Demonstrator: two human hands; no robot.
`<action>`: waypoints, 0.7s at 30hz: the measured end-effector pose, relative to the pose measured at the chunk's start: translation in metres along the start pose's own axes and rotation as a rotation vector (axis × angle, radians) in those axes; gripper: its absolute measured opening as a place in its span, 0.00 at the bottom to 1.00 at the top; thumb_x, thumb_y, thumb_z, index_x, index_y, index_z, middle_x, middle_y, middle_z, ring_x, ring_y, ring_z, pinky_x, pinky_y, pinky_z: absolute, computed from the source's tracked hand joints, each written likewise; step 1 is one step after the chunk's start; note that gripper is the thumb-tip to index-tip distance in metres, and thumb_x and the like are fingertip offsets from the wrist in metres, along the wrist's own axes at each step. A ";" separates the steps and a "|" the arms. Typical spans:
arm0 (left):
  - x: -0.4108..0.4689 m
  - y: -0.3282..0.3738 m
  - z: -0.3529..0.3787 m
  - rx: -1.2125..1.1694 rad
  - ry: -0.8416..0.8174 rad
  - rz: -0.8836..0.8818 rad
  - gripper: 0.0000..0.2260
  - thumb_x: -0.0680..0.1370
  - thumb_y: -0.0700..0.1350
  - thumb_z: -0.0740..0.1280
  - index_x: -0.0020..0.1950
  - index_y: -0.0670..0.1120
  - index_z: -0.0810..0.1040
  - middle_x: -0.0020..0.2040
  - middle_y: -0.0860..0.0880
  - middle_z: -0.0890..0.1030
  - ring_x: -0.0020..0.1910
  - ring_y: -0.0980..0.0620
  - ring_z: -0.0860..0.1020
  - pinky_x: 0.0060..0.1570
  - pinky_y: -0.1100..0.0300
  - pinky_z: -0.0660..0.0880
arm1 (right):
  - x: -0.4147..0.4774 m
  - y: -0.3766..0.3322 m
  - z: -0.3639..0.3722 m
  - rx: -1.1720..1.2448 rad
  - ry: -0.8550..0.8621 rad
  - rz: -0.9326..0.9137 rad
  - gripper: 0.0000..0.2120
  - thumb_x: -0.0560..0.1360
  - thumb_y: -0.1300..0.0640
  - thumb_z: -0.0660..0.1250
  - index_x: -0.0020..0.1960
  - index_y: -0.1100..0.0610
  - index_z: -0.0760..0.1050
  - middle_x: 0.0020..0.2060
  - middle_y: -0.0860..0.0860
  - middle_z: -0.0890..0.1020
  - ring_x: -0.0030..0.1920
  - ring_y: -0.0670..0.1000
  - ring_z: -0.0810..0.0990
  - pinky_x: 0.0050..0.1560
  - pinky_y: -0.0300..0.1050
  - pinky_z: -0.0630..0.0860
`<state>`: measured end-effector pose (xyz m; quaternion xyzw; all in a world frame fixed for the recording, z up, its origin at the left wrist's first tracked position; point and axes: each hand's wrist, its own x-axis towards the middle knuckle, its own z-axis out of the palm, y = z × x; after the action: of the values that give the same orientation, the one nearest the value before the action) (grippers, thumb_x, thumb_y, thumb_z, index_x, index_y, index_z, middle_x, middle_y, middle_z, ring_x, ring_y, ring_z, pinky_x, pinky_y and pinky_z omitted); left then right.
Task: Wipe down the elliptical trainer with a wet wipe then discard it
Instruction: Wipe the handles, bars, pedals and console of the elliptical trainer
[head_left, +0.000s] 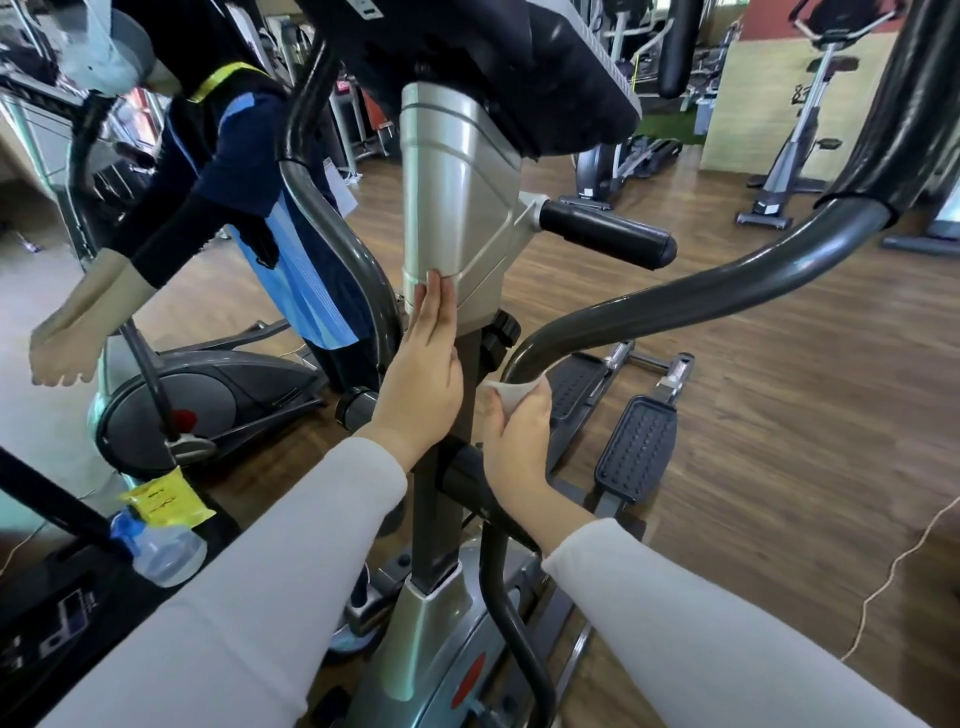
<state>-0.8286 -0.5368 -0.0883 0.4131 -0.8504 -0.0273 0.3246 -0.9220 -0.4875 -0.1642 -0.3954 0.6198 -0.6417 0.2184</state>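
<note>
Wet wipe (506, 393) sits bunched in your right hand (519, 447), fingers clamped on it, touching the elliptical trainer (431, 639) at its curved bar (649, 312). Your left hand (428, 364) braces the silver column (457, 182), fingers straight and together. Wrap the wipe round the bar; slide with steady pressure.

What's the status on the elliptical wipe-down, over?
Left hand flat on silver column. Right hand pinching wet wipe against grey handlebar arm. Person beside left, not obstructing.

1. Open wooden floor (779, 415) fills the right of the frame, under the curved handlebar (701, 286).
2. Centre: the grey column (457, 208) and black grip (608, 234) bar passage.
3. Upper left: a standing person (249, 182) blocks the way.
</note>
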 end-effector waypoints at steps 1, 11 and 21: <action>0.000 -0.001 -0.001 -0.006 -0.008 0.006 0.30 0.82 0.40 0.55 0.79 0.50 0.42 0.78 0.54 0.41 0.77 0.55 0.42 0.71 0.60 0.48 | -0.002 0.001 -0.002 -0.008 -0.011 0.003 0.24 0.77 0.51 0.67 0.68 0.53 0.61 0.54 0.45 0.72 0.57 0.44 0.74 0.61 0.41 0.73; -0.001 0.002 -0.003 -0.029 -0.031 -0.015 0.31 0.81 0.39 0.55 0.78 0.50 0.40 0.79 0.53 0.41 0.75 0.58 0.39 0.71 0.62 0.45 | 0.026 -0.055 -0.011 0.365 0.200 0.156 0.20 0.80 0.50 0.63 0.66 0.55 0.59 0.50 0.43 0.74 0.50 0.39 0.76 0.52 0.31 0.74; -0.001 0.002 -0.014 -0.027 -0.086 0.006 0.31 0.80 0.37 0.55 0.79 0.47 0.43 0.79 0.50 0.43 0.77 0.53 0.44 0.74 0.58 0.49 | 0.044 -0.076 -0.012 0.498 0.593 0.070 0.26 0.80 0.51 0.61 0.70 0.62 0.55 0.60 0.56 0.74 0.58 0.51 0.77 0.56 0.36 0.77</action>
<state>-0.8217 -0.5315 -0.0767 0.4045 -0.8643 -0.0556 0.2936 -0.9416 -0.5032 -0.0794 -0.1064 0.4942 -0.8512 0.1409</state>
